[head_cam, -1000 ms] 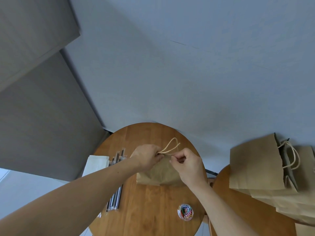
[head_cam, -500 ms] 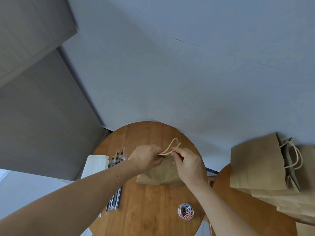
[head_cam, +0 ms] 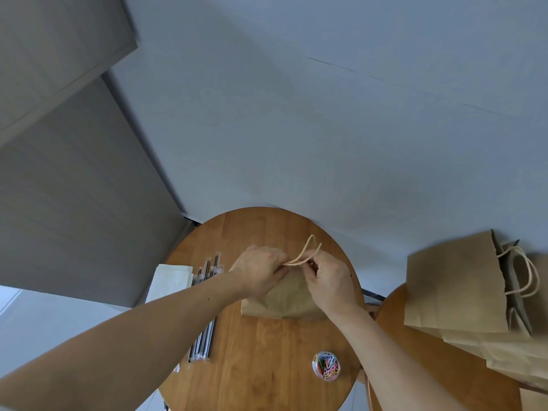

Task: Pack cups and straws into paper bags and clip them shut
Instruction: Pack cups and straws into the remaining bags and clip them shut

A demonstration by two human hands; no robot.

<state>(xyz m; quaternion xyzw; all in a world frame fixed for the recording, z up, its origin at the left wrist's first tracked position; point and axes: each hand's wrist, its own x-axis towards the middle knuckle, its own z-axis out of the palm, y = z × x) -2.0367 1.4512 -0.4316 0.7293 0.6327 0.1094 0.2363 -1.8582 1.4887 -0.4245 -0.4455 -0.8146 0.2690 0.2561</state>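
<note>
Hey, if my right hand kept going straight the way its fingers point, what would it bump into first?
The right hand would most likely meet the left hand, just across the beige cord handles both pinch atop the brown paper bag. Depth is unclear.

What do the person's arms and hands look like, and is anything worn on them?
The left forearm and right forearm are bare to the frame edge; no sleeve shows. The left hand and right hand carry no glove, watch or visible ring.
</note>
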